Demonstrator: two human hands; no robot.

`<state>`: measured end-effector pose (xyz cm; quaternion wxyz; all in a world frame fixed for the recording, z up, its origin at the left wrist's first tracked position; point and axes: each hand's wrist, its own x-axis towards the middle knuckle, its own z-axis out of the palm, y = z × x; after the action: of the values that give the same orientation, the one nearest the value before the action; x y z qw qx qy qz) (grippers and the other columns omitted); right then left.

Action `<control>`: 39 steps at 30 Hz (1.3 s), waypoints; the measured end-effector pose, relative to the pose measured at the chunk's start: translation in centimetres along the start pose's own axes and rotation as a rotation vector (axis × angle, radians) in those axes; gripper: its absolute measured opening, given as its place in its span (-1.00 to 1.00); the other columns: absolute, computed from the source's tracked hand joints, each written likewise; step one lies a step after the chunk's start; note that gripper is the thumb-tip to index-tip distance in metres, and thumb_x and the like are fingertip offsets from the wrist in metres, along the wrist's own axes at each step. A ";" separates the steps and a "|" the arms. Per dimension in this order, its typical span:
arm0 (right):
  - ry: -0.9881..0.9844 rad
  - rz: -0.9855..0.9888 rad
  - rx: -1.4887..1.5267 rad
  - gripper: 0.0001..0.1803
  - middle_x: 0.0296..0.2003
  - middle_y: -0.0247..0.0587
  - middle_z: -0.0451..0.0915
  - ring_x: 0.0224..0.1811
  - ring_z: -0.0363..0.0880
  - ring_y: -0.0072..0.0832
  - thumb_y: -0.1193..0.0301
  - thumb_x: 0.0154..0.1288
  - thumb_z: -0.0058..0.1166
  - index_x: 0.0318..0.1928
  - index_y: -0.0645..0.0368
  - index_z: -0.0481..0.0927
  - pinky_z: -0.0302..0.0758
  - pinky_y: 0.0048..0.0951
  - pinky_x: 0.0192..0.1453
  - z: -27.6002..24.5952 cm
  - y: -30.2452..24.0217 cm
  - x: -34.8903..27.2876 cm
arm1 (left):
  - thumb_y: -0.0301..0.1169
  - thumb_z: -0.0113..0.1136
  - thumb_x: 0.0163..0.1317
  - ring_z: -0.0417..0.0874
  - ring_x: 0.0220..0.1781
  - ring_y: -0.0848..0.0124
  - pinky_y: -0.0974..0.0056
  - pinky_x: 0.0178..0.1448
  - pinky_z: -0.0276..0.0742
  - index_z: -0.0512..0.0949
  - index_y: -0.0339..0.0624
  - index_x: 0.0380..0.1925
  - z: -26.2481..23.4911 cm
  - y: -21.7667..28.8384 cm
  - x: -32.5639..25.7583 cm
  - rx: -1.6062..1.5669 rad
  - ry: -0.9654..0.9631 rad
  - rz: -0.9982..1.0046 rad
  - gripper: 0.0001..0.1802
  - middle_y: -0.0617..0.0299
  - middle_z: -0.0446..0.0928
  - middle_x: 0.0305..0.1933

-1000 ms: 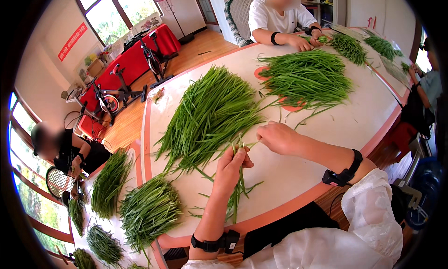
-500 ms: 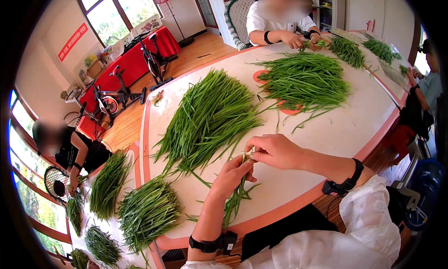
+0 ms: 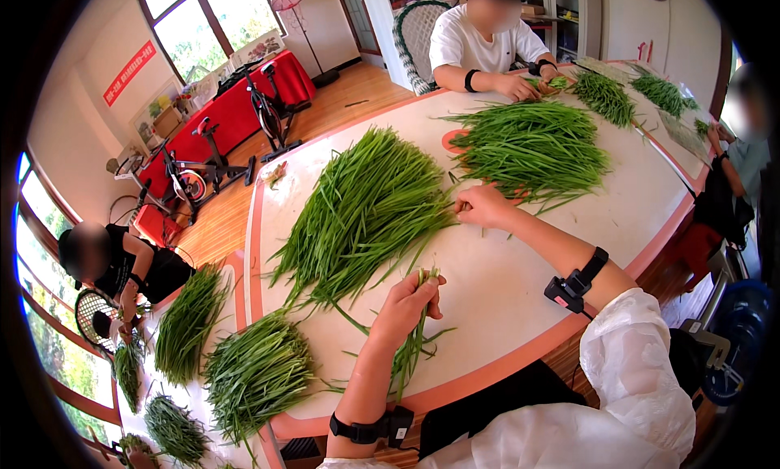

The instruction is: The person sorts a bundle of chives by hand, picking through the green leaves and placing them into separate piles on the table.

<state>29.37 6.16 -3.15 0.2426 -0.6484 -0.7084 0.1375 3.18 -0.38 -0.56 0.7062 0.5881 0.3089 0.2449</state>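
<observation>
A small bunch of garlic chives (image 3: 413, 343) hangs from my left hand (image 3: 409, 302), the fingers wrapped round it near the pale stalk ends. Its leaves trail down over the near edge of the table. My right hand (image 3: 485, 206) is stretched forward to the right edge of the large pile of garlic chives (image 3: 361, 213), its fingers pinched at the stalk ends there. What exactly lies between those fingertips is small and partly covered. Just beyond that hand, to the right, lies another heap of garlic chives (image 3: 528, 144).
More chive heaps lie at the left, one near (image 3: 258, 373) and one farther (image 3: 191, 323). The white table (image 3: 520, 266) has an orange border. Co-workers sit across (image 3: 479, 50), at left (image 3: 142, 262) and at far right (image 3: 739, 160). Exercise bikes (image 3: 207, 164) stand beyond.
My right hand has left the bunch by my left hand and moved forward and right to the big pile's edge. My left hand stays in place, still holding the bunch.
</observation>
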 end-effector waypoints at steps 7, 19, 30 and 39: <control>0.035 0.051 0.201 -0.84 -0.50 -0.21 0.59 -0.48 0.55 -0.46 0.42 0.01 0.15 -0.37 0.22 0.56 0.45 -0.46 -0.36 -1.3 -2.0 -1.7 | -0.35 -0.11 0.32 0.46 -0.51 0.51 0.41 -0.31 0.41 0.41 -0.36 -0.19 0.0 0.3 -0.6 -0.011 0.033 -0.009 -0.74 0.31 0.38 -0.49; -0.107 -0.172 0.336 -0.86 -0.44 -0.19 0.57 -0.43 0.57 -0.44 0.46 0.11 0.12 -0.32 0.24 0.52 0.50 -0.48 -0.32 -2.6 -10.2 -9.9 | -0.36 -0.07 0.34 0.45 -0.20 0.56 0.47 -0.09 0.35 0.47 -0.29 -0.21 0.3 0.0 -0.5 0.203 0.219 0.238 -0.79 0.28 0.52 -0.24; -0.220 -0.032 0.644 -0.86 -0.45 -0.33 0.57 -0.39 0.50 -0.64 0.45 0.14 0.14 -0.32 0.26 0.54 0.47 -0.57 -0.28 -2.3 -10.2 -9.9 | -0.35 -0.02 0.30 0.41 -0.40 0.59 0.47 -0.24 0.32 0.48 -0.30 -0.27 0.1 0.4 -0.7 0.293 0.102 0.033 -0.79 0.34 0.45 -0.48; -0.211 0.174 0.814 -0.85 -0.40 -0.37 0.56 -0.37 0.46 -0.68 0.41 0.21 0.08 -0.27 0.25 0.54 0.47 -0.57 -0.26 -2.2 -7.9 -9.0 | -0.35 -0.02 0.30 0.38 -0.43 0.58 0.47 -0.28 0.31 0.48 -0.30 -0.28 0.3 0.6 -0.8 0.272 0.137 0.076 -0.79 0.35 0.43 -0.51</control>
<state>24.15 -3.95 1.20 0.3923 -0.5394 -0.5599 0.4916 2.88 -1.07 0.16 0.5877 0.6715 0.3641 0.2669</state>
